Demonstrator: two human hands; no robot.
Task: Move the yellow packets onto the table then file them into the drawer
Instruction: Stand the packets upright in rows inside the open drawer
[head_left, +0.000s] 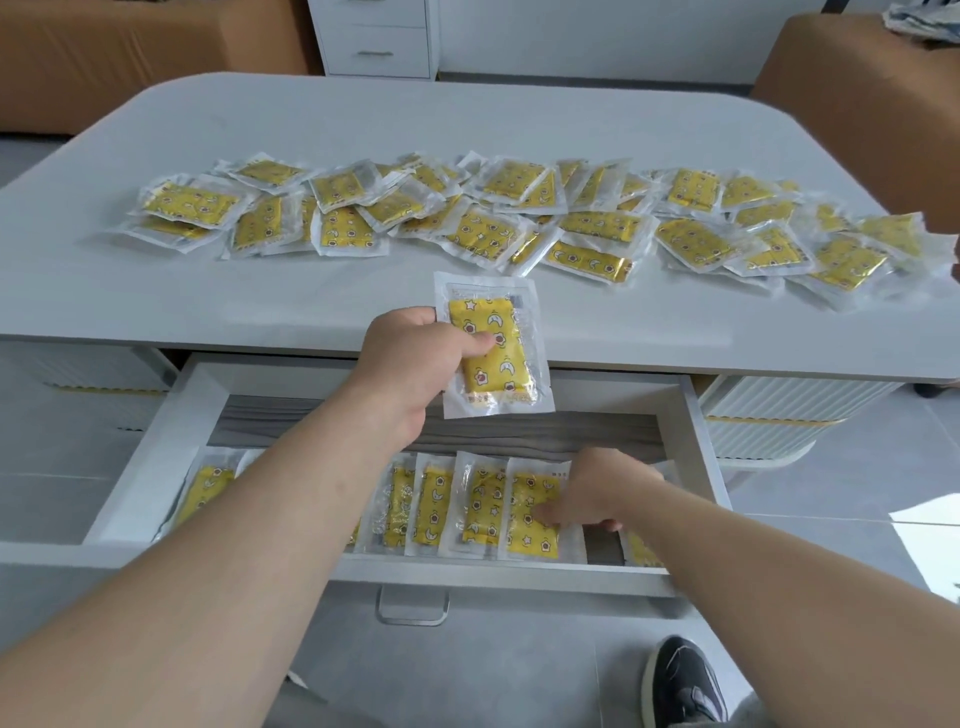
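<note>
**One packet in the air, one pinned in the drawer**

The left hand (415, 358) grips a packet (493, 353) upright, thumb across its yellow front and fingers curled behind its left edge. The packet hangs over the table's near edge and the back of the open drawer (156, 457), touching neither.

The right hand (602, 493) is down in the drawer at the right end of a row (441, 504) of packets standing on edge along the front wall. Its thumb lies on the face of the end packet (530, 535), and its fingers curl behind that packet's right edge, pinching it. One more packet (641, 551) shows just right of the hand. The left forearm hides part of the row.

On the table (363, 119), a loose pile (597, 223) of yellow packets spreads from side to side, many overlapping.

A metal handle (413, 605) sits on the drawer front. A dark shoe (685, 686) rests on the tiled floor, and a white cabinet (374, 36) stands beyond the table.
</note>
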